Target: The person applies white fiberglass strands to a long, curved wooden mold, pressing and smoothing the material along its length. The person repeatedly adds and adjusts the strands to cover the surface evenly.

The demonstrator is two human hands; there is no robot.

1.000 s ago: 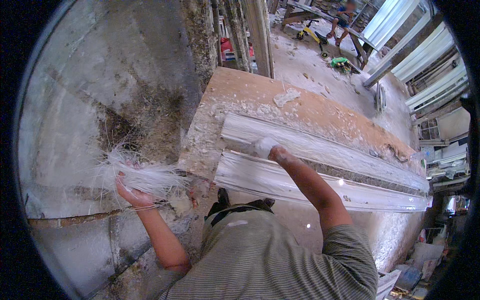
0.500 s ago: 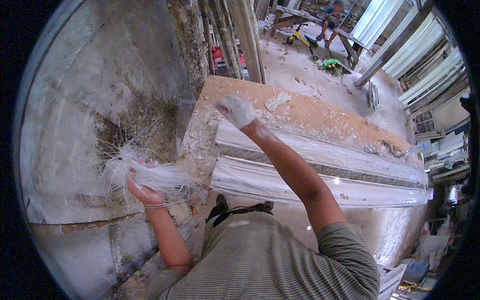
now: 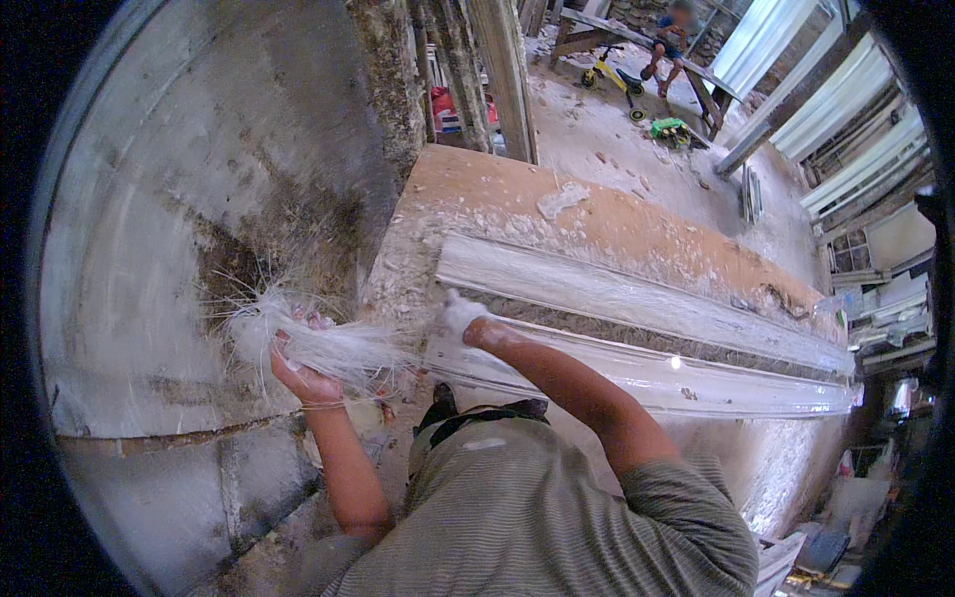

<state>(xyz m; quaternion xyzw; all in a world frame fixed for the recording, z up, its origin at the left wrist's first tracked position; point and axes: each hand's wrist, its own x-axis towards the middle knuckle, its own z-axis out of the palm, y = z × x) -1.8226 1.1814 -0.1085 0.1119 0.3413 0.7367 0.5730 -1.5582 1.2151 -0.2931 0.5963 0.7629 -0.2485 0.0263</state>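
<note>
A loose bundle of long white fibres [image 3: 348, 348] rests in my left hand [image 3: 306, 376], whose fingers are closed round it. The strands fan out on both sides, over the stained grey board at the left. My right hand [image 3: 461, 313], coated in white up to the wrist, is over the near left end of the long moulding strips. Its fingers are blurred against the pale surface, so their grip is unclear. The far strip [image 3: 597, 282] and the near strip [image 3: 597, 363] are white and shiny, with a rough grey groove between them.
The strips lie on an orange-brown bench top [image 3: 477, 179] strewn with white crumbs and a flat white scrap [image 3: 562, 199]. Wooden posts [image 3: 502, 80] rise behind its left end. Farther off are a seated person [image 3: 668, 50], a yellow small bike [image 3: 602, 75] and a green toy [image 3: 668, 129].
My right hand has come down toward me, from the bench's far left part to the strips' near end. My left hand still holds the fibres; the whole view has shifted slightly.
</note>
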